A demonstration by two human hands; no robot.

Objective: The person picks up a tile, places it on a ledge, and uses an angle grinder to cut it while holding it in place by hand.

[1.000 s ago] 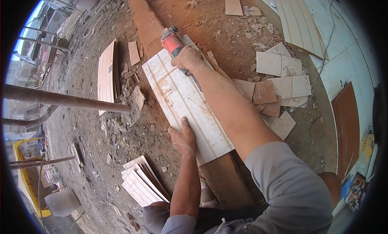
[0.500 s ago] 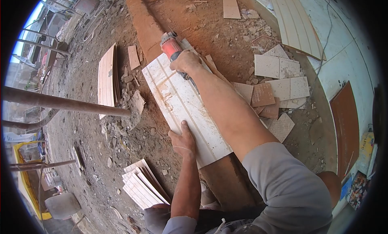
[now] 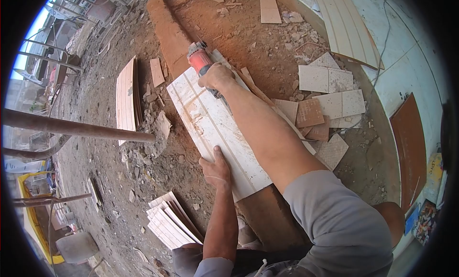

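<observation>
My right hand [image 3: 219, 77] is wrapped round the body of a red and black angle grinder [image 3: 199, 59], at the far end of a long white tile [image 3: 217, 133] with tan stripes. The grinder's metal head points away from me, over the tile's far edge. Brownish dust and chips lie on the tile's upper left part. At the tile's near left edge, my left hand [image 3: 216, 168] grips it with the thumb on top and the fingers curled at the side. Beneath the tile runs a brown block or beam [image 3: 272, 212].
Stacked striped tiles [image 3: 126, 100] stand at left, with another fanned stack [image 3: 174, 219] near my knee. Broken tile pieces [image 3: 330, 102] lie on the right. A rusty pipe [image 3: 81, 129] juts in from the left. A cable [image 3: 381, 62] crosses the pale floor.
The view has shifted slightly. My right hand and the grinder have moved a little left and nearer to me; my left hand keeps its hold on the tile.
</observation>
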